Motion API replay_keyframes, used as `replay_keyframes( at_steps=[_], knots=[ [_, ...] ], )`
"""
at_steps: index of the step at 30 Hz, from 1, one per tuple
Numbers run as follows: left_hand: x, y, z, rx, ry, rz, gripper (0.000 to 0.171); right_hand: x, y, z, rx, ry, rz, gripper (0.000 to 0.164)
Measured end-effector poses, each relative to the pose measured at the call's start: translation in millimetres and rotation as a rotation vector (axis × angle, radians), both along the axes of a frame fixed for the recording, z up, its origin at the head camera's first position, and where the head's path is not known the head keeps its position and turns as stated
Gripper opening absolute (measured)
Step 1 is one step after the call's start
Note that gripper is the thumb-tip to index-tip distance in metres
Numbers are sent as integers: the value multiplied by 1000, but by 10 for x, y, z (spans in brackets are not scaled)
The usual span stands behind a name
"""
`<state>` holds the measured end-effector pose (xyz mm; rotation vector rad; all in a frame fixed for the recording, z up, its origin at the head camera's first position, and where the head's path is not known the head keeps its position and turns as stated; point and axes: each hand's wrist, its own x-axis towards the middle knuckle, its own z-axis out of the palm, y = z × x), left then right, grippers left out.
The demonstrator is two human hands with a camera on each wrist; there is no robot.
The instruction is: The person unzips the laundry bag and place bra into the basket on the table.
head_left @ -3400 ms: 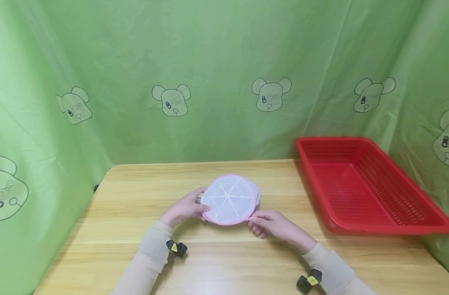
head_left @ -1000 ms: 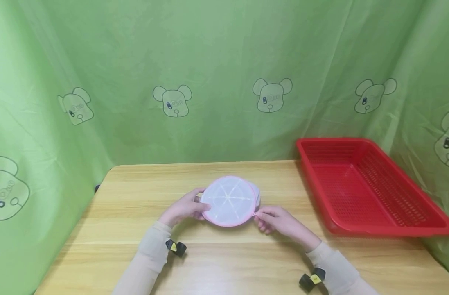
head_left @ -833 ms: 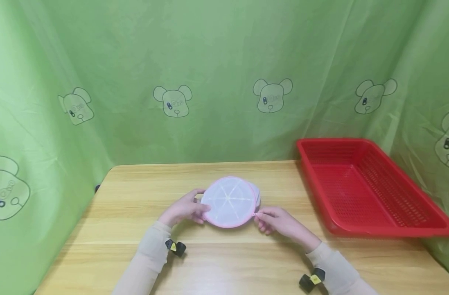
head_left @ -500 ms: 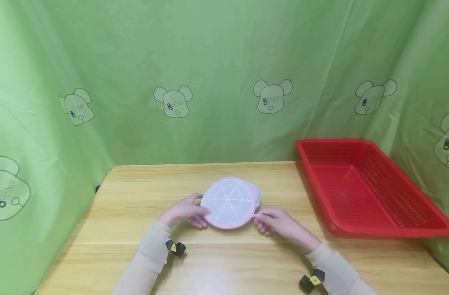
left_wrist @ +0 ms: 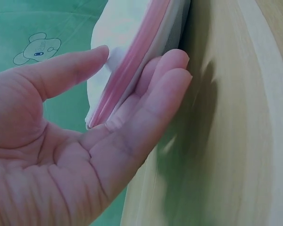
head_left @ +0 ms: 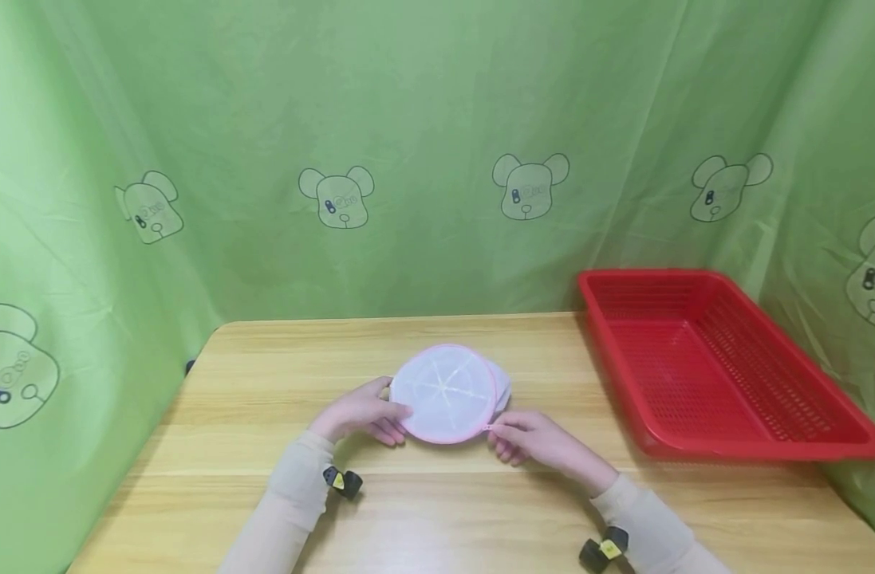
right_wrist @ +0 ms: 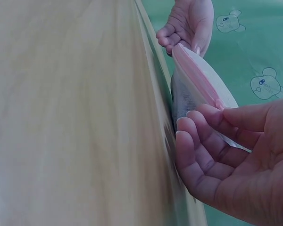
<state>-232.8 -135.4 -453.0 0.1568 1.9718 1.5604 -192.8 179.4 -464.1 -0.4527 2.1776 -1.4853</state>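
A round white mesh laundry bag point(head_left: 443, 391) with a pink zipper round its edge is held up at a tilt over the table. My left hand point(head_left: 361, 410) grips its left edge. In the left wrist view, the thumb of that hand point(left_wrist: 80, 127) presses the white face while the fingers lie under the pink zipper band point(left_wrist: 132, 61). At the bag's lower right, my right hand point(head_left: 534, 438) pinches the small zipper pull point(head_left: 487, 427) between thumb and forefinger. The right wrist view shows this pinch close up, with grey mesh point(right_wrist: 183, 96) on the bag's side.
A red plastic basket point(head_left: 624, 383) with perforated walls stands at the table's right. Green cloth point(head_left: 423, 239) with printed bear heads hangs behind and at both sides of the wooden table point(head_left: 265, 359). Each wrist wears a small black camera.
My right hand, pinching the zipper pull, has moved slightly left and toward me along the bag's edge since half a second ago. The left hand's fingers have shifted lower under the bag.
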Motion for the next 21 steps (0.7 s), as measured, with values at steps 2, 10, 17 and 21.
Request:
replay_keyframes(
  at_steps=[2, 10, 17, 21],
  knots=[
    [-1, 5, -10, 6, 6, -5, 82, 7, -13, -2, 3, 2, 8, 32],
    [6, 26, 12, 51, 33, -34, 76, 34, -56, -11, 7, 13, 26, 33],
    [-13, 68, 22, 108, 49, -14, 83, 58, -75, -29, -3, -1, 28, 34],
    [-17, 90, 15, 130, 42, 6, 86, 68, -83, -22, -13, -1, 33, 33]
  ],
)
